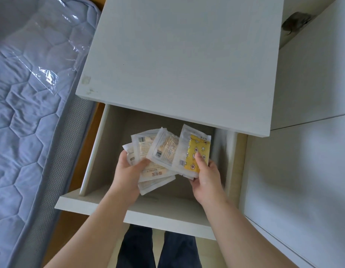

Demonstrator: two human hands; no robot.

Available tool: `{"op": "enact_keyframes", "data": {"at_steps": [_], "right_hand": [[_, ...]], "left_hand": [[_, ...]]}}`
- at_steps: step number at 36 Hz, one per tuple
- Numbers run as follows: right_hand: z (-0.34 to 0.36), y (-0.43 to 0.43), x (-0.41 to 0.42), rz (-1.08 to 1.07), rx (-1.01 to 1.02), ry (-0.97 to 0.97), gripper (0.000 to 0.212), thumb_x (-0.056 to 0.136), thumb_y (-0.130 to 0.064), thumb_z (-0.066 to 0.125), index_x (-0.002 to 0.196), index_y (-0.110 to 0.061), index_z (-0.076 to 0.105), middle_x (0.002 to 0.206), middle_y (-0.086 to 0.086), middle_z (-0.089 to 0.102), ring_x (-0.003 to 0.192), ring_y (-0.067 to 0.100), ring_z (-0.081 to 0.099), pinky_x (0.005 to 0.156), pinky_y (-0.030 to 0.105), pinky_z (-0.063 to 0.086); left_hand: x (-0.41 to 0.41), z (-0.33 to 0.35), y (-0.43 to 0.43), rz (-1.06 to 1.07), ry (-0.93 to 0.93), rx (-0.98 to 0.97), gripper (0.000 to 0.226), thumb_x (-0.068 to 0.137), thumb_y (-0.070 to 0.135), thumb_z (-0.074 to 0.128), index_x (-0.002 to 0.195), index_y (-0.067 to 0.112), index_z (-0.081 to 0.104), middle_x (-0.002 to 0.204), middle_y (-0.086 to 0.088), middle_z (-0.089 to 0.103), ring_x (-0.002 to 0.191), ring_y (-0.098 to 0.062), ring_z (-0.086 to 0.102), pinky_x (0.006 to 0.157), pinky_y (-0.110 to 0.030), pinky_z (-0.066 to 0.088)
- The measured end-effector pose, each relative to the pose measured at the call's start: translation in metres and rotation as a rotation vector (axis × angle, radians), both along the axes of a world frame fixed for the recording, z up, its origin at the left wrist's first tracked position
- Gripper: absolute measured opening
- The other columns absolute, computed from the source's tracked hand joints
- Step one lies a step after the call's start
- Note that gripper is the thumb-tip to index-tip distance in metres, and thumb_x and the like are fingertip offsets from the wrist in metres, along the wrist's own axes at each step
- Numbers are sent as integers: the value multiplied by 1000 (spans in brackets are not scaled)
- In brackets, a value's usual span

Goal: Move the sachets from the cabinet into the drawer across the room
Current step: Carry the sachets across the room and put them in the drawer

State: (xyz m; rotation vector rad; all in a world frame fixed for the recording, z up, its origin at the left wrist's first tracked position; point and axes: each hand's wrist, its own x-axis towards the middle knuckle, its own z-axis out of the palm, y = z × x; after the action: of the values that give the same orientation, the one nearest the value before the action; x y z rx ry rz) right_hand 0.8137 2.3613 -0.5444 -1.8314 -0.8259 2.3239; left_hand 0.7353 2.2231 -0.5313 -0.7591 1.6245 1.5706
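A fan of several clear-edged sachets [164, 149] hovers inside the pulled-out white drawer [102, 205]. My left hand [129, 171] grips the left side of the bundle, thumb on top of the pale sachets. My right hand [205, 176] pinches the yellow star-patterned sachet [196, 151] at the right end, thumb pressed on its face. Whether the lowest sachets touch the drawer bottom I cannot tell.
The white nightstand top [183, 60] overhangs the back of the drawer. A blue quilted mattress [30, 113] in plastic wrap lies close on the left. White furniture panels [307, 161] stand on the right. My dark trouser legs [158, 248] show below the drawer front.
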Motion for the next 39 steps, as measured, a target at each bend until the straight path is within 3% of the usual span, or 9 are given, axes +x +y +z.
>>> {"op": "enact_keyframes", "data": {"at_steps": [5, 11, 15, 23, 25, 28, 30, 35, 39], "right_hand": [[-3, -10, 2, 23, -37, -1, 10, 90, -15, 60, 95, -13, 52, 89, 6, 68, 80, 22, 67, 68, 38, 55], [-3, -8, 5, 61, 3, 23, 11, 89, -12, 60, 94, -12, 51, 90, 6, 68, 82, 21, 67, 69, 37, 55], [-1, -4, 7, 134, 65, 39, 11, 89, -9, 61, 90, -11, 50, 85, 5, 68, 78, 19, 67, 73, 35, 55], [-5, -4, 15, 358, 199, -28, 12, 85, -19, 67, 88, -15, 56, 95, 8, 69, 96, 28, 65, 97, 49, 47], [-7, 1, 17, 245, 207, -69, 11, 86, -16, 66, 87, -15, 55, 92, 7, 68, 89, 25, 65, 96, 46, 48], [-13, 11, 20, 178, 273, -148, 12, 89, -13, 62, 82, -16, 52, 87, 5, 64, 80, 21, 62, 90, 42, 50], [-16, 14, 18, 217, 302, -158, 12, 90, -14, 60, 82, -17, 51, 86, 3, 63, 78, 18, 62, 84, 37, 51], [-38, 16, 12, 259, 329, -209, 14, 92, -17, 57, 83, -18, 47, 84, 1, 59, 78, 18, 59, 71, 29, 48], [-58, 17, 18, 334, 396, -283, 12, 93, -21, 54, 92, -12, 46, 79, 0, 54, 68, 14, 52, 57, 23, 39]], "left_hand": [[10, 5, 12, -10, -11, 146, 39, 79, 0, 66, 105, 27, 54, 96, -3, 71, 84, -24, 71, 68, -45, 58], [11, 7, 9, -68, -80, 294, 49, 82, -13, 53, 113, 26, 56, 101, -7, 71, 91, -28, 70, 73, -45, 58], [7, 10, 5, -66, -156, 382, 32, 90, 12, 50, 118, 24, 56, 103, -8, 71, 91, -28, 69, 71, -42, 57], [-1, 3, 7, -116, -111, 31, 21, 84, 5, 64, 103, 14, 61, 99, -12, 70, 89, -29, 68, 74, -47, 56], [-6, -3, 11, -220, 62, -115, 16, 85, 8, 66, 100, 13, 62, 100, -9, 69, 92, -28, 66, 81, -44, 54], [-11, -14, 17, -569, 465, -471, 26, 89, 14, 60, 116, 14, 60, 97, 1, 65, 81, -19, 57, 64, -27, 42], [-15, -23, 18, -810, 764, -573, 33, 87, 3, 58, 117, 14, 62, 95, -1, 67, 81, -22, 58, 65, -26, 35], [-30, -70, 10, -1340, 1403, -458, 52, 47, -17, 73, 93, 8, 72, 96, -5, 74, 91, -28, 70, 81, -38, 46], [-36, -92, 14, -1647, 1548, -371, 51, 37, -7, 90, 82, 11, 75, 90, -3, 75, 85, -26, 72, 76, -46, 54]]}}
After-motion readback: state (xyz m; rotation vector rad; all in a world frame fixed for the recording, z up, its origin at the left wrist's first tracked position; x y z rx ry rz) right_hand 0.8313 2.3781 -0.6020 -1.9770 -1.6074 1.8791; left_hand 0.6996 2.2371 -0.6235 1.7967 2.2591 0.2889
